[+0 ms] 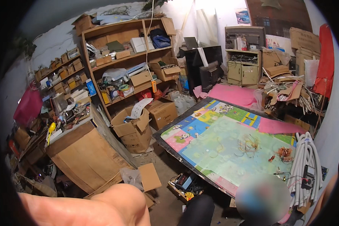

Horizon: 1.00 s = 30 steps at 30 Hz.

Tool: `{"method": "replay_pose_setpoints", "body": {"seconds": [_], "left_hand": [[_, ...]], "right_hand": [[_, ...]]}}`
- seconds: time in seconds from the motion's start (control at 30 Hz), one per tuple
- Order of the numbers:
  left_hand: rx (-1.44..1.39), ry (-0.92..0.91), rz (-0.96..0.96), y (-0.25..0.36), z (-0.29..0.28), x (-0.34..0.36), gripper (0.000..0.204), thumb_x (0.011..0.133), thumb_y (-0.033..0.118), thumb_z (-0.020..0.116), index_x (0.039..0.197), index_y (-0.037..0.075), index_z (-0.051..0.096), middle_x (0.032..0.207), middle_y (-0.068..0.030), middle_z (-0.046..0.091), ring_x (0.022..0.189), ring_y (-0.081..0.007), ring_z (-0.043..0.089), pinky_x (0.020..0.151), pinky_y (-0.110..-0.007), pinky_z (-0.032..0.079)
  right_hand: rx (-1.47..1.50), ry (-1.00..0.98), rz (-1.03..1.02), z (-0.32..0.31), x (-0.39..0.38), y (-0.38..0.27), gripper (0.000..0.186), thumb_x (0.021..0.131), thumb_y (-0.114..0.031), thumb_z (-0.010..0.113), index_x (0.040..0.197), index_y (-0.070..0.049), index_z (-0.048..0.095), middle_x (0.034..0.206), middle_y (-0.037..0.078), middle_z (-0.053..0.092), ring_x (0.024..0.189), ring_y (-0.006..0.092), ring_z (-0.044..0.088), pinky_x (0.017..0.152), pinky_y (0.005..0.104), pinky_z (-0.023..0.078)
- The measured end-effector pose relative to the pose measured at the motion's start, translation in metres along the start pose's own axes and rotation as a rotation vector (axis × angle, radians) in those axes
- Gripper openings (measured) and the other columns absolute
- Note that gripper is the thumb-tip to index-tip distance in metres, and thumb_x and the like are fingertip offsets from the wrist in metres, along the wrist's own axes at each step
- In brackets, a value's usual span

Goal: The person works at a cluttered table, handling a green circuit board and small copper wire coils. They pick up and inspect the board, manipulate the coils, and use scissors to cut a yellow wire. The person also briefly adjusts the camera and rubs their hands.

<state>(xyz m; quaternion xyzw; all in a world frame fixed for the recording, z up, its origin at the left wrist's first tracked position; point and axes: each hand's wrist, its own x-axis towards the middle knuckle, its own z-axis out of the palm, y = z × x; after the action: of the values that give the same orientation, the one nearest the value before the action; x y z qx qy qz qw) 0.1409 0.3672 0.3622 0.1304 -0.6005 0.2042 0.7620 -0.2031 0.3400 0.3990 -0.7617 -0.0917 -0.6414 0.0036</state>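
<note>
Very close at the lower left is my left hand (pixel 101 207), a large bare patch of skin with its fingers out of the picture. I cannot make out whether it holds anything. A thin strip of skin at the lower right edge seems to be part of my right hand (pixel 326 196); its fingers do not show either. Beyond them stands a low table with a colourful cartoon mat (pixel 222 162). On the mat lie a tangle of thin wires (pixel 248 145) and a small heap of copper-coloured wire (pixel 284 153). Neither hand touches these.
White bundled tubing (pixel 304 162) and a black meter (pixel 308 177) with leads lie at the table's right end. A blurred round patch covers the near corner. Open cardboard boxes (pixel 132 130), a wooden cabinet (pixel 90 158) and crowded shelves (pixel 128 60) stand left and behind.
</note>
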Motion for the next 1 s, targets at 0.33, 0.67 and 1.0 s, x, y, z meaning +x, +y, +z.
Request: {"method": "replay_pose_setpoints", "body": {"seconds": [0.33,0.67,1.0], "left_hand": [[0.068,-0.021,0.03,0.017,-0.024,0.016,0.038,0.093,0.027,0.042,0.109,-0.004,0.057,0.111,-0.0234,0.057,0.099,-0.0308,0.055,0.087,-0.042,0.044],[0.092,-0.041,0.025,0.016,-0.018,0.011,0.036,0.094,0.025,0.042,0.11,-0.004,0.057,0.111,-0.0234,0.057,0.097,-0.0294,0.056,0.085,-0.04,0.045],[0.095,-0.075,0.036,0.025,-0.02,0.017,0.035,0.094,0.023,0.042,0.112,-0.004,0.056,0.112,-0.0235,0.056,0.096,-0.0279,0.057,0.084,-0.039,0.046]], "right_hand": [[0.084,-0.003,0.069,-0.002,-0.003,0.011,0.021,0.089,-0.012,0.048,0.101,0.004,0.055,0.096,0.011,0.059,0.079,0.0195,0.057,0.072,0.0332,0.047],[0.137,0.002,0.1,-0.003,-0.006,0.018,0.019,0.09,-0.012,0.049,0.1,0.003,0.055,0.095,0.01,0.059,0.079,0.0189,0.057,0.07,0.0331,0.047],[0.185,-0.001,0.123,-0.002,-0.012,0.014,0.017,0.09,-0.012,0.049,0.099,0.002,0.055,0.094,0.009,0.06,0.079,0.0184,0.058,0.068,0.033,0.048]]}}
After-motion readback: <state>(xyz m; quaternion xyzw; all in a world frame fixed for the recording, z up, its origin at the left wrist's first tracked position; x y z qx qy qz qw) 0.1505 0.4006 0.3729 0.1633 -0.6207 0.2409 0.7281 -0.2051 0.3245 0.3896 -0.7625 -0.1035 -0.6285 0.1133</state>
